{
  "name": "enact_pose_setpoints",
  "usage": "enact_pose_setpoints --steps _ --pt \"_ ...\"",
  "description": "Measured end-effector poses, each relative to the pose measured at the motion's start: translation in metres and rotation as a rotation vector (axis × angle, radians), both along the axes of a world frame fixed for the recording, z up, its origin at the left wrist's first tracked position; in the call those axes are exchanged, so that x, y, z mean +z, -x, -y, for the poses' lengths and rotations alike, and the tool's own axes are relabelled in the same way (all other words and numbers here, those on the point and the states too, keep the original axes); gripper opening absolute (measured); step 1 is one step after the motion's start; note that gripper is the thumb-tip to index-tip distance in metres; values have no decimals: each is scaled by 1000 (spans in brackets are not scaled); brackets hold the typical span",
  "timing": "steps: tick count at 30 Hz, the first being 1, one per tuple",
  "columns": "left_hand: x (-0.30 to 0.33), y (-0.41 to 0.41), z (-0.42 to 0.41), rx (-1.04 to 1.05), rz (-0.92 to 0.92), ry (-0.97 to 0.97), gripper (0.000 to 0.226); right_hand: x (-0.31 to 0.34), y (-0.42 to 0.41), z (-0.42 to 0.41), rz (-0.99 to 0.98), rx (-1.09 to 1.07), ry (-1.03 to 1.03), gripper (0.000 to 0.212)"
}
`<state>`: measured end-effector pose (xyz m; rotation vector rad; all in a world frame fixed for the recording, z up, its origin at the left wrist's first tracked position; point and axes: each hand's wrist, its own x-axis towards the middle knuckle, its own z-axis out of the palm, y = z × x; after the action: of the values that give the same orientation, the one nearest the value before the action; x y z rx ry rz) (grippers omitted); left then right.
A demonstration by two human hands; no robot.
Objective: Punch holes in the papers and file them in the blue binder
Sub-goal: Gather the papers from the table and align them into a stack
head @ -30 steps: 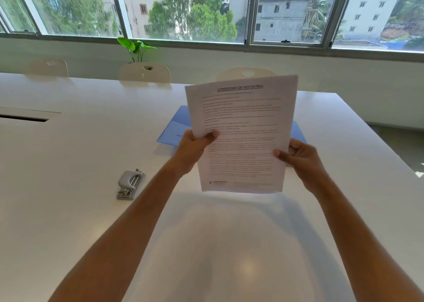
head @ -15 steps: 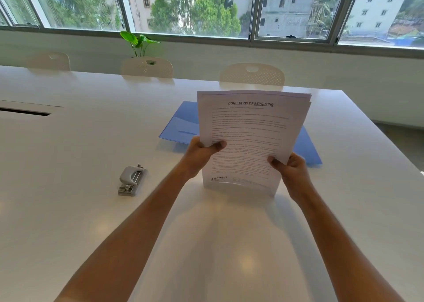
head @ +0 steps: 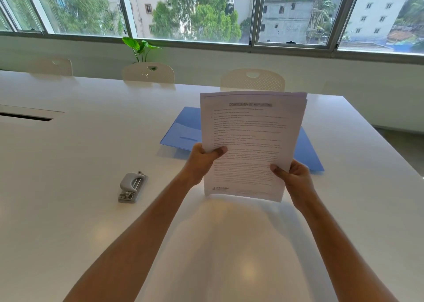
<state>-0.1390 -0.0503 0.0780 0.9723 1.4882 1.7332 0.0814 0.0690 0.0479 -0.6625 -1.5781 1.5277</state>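
- The left hand [head: 202,161] pinches the left side of the papers [head: 250,145], with the thumb on the front.
- The right hand [head: 296,182] pinches the lower right side the same way.
- The papers stand up tall, with the long side going up and down. The bottom edge is just at the white table [head: 68,164]; I cannot tell if it touches.
- The top edges do not line up, so the pile looks a bit messy.
- The hole punch [head: 132,187] lies on the table to the left. It is nearer the left hand and points away from the person.
- Nothing lies between the papers and the hole punch.
- The blue binder [head: 183,129] lies flat behind the papers.
- I think the papers go to the hole punch next.
- Chairs [head: 252,81] and a plant [head: 140,47] are far back by the windows [head: 195,14].
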Motion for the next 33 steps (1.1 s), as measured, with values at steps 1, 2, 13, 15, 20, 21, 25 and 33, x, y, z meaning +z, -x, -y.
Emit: enact_pose_setpoints --steps 1,2,13,15,20,21,25,33 --pt "0 1 0 23 40 -13 12 0 -3 -1 -7 9 4 18" --pt "1 1 0 47 94 -35 12 0 -6 -3 -15 14 9 25" --pt "-8 0 2 83 526 -175 36 -6 -18 3 -248 155 344 19" --pt "-15 -3 4 59 566 -197 37 -5 -13 7 -259 149 367 20" --pt "-33 -19 7 42 674 -234 50 -4 2 22 -192 184 314 28" --pt "-37 -21 7 27 684 -252 52 -4 5 25 -175 174 298 27" --pt "-47 -27 12 -62 652 -328 53 -8 12 30 -130 110 212 27" --pt "-49 23 50 -46 744 -374 37 3 -7 10 -29 -22 28 26"
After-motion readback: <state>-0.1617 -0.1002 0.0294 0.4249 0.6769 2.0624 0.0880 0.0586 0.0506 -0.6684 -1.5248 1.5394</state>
